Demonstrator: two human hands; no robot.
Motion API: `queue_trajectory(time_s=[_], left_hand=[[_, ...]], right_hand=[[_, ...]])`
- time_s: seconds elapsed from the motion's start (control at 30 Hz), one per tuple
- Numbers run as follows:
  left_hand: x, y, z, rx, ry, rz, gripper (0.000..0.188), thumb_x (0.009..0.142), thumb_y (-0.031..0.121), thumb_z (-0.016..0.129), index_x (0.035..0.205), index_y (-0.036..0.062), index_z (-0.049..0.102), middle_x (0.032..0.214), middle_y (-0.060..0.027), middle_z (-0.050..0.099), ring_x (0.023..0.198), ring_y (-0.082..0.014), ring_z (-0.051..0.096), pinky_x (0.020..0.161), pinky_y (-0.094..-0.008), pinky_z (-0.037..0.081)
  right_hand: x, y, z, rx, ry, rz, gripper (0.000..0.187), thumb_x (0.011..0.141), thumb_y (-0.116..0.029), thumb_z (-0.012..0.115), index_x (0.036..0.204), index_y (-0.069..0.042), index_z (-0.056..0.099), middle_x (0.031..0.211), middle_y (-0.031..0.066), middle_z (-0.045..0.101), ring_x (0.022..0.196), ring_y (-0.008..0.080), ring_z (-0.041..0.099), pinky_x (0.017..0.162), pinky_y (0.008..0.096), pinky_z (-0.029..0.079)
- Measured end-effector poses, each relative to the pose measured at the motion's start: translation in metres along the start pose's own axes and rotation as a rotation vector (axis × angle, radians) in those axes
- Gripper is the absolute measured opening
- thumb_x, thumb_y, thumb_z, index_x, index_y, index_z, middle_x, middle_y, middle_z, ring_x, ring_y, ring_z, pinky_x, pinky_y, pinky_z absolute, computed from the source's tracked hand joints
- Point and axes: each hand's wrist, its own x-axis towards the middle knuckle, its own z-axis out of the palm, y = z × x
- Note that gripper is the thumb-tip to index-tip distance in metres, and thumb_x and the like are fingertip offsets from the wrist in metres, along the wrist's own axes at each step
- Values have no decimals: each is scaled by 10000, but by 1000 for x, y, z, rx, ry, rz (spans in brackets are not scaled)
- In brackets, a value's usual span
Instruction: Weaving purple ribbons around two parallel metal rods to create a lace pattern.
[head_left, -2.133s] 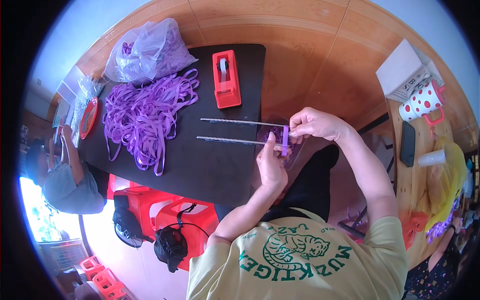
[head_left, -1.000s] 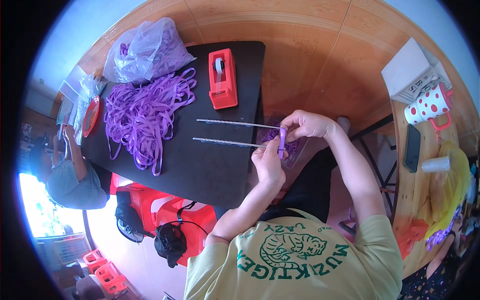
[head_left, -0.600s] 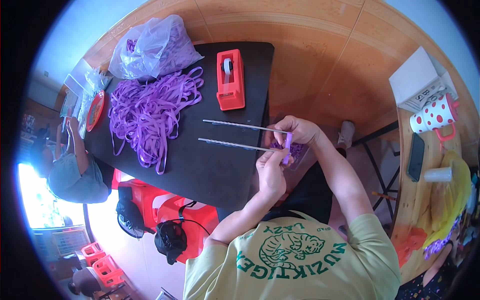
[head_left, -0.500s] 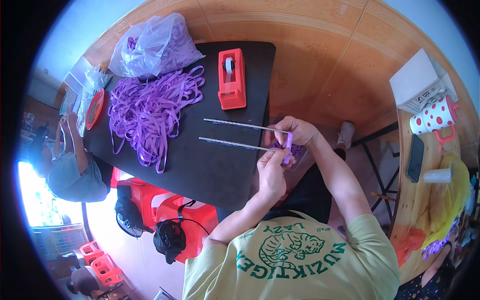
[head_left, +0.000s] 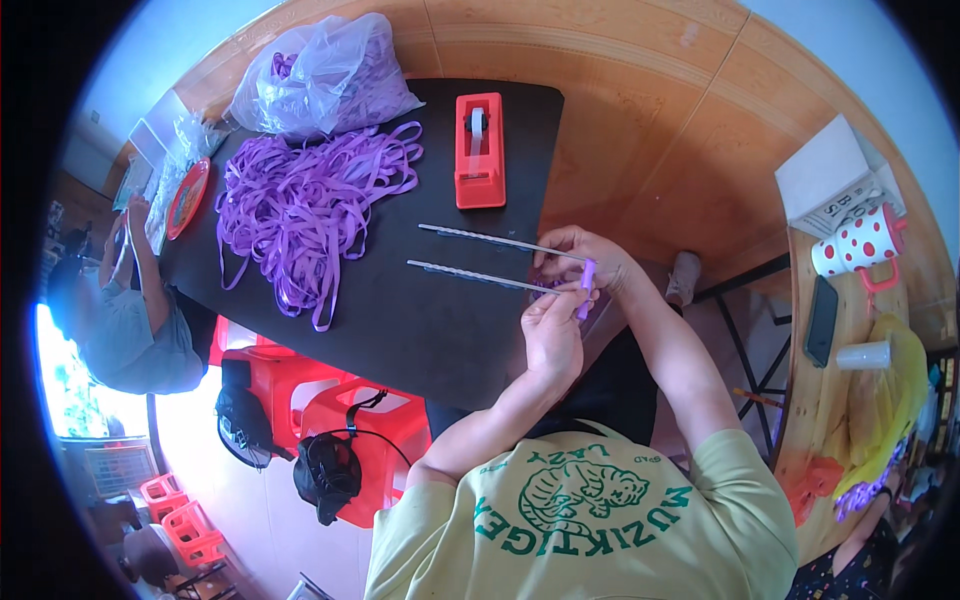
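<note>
Two thin metal rods, the upper rod (head_left: 480, 236) and the lower rod (head_left: 470, 273), jut side by side from the dark tabletop toward me. A short band of purple ribbon (head_left: 587, 284) spans their near ends. My left hand (head_left: 553, 330) is closed at the lower rod's tip, thumb and fingers pinching the ribbon. Curled around the upper rod's end, my right hand (head_left: 590, 252) is closed on the ribbon's upper part; its fingertips are partly hidden. Below the hands, more purple ribbon shows, mostly covered by them.
A heap of purple ribbon loops (head_left: 300, 210) lies on the dark table (head_left: 430, 345), below a stuffed clear plastic bag (head_left: 325, 80). A red tape dispenser (head_left: 481, 185) stands near the right edge. At left a person (head_left: 140, 330) works. A wooden bench (head_left: 800, 410) holds a dotted mug (head_left: 858, 243).
The whole view has shifted slightly, with the table scene sitting a little higher and more to the right. Both hands stay at the rod ends with the ribbon, their fingers only slightly adjusted.
</note>
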Motion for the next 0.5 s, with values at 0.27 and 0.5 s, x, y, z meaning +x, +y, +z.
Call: queue_trajectory(time_s=[0.27, 0.5], left_hand=[[4, -8, -7, -15, -24, 51, 84, 798, -38, 582, 839, -46, 654, 853, -132, 659, 826, -210, 631, 817, -304, 478], [6, -9, -10, 13, -27, 55, 114, 801, -49, 566, 883, -50, 645, 854, -122, 658, 812, -177, 619, 813, -270, 462]], right_hand=[[-36, -93, 22, -765, 217, -270, 124, 832, -10, 603, 911, -63, 682, 1295, 108, 498, 1137, 209, 500, 951, 316, 403], [-27, -103, 86, -1867, -68, 198, 201, 800, -163, 604, 958, -205, 720, 1515, 132, 228, 1393, 337, 163, 1023, 565, 216]])
